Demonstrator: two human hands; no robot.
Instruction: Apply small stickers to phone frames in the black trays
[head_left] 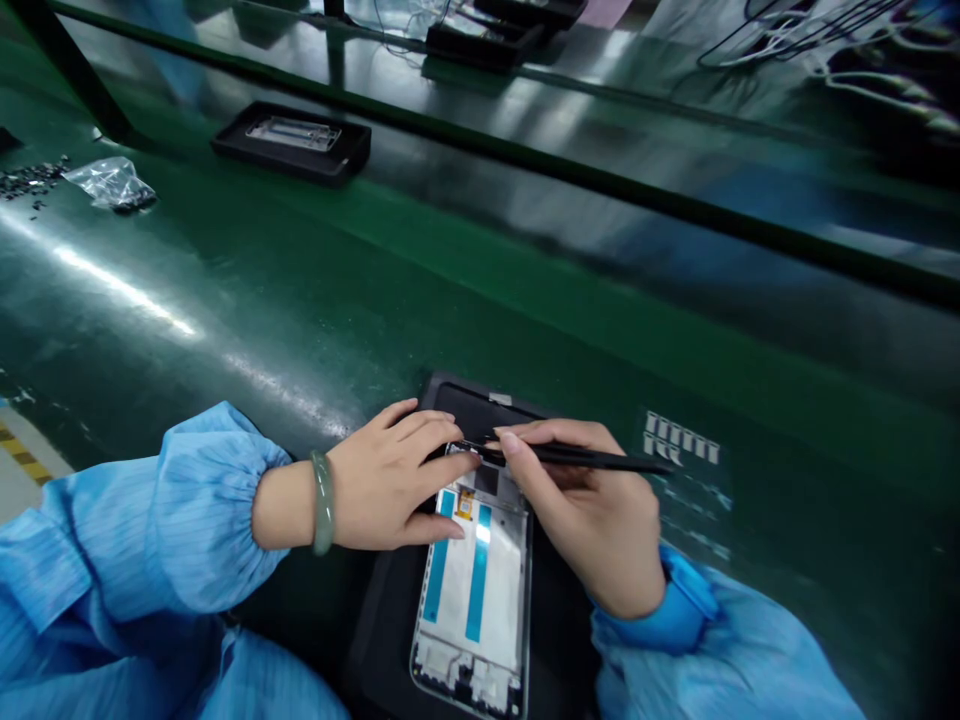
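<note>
A phone frame (499,600) with two blue strips and a small orange flex piece lies in a black tray (390,610) at the bottom centre. My left hand (397,475) rests over the frame's upper left edge, fingers stretched out and touching it. Black tweezers (600,457) are pinched in my right hand (600,510), their tips at the frame's top end. What the tips touch there is too small to make out.
To the right lies a clear sheet with small silvery pieces (681,440). Farther back, another black tray (292,145) holds a second frame. A plastic bag (112,185) and scattered small dark parts (34,180) sit at far left. A dark rail (525,150) crosses behind.
</note>
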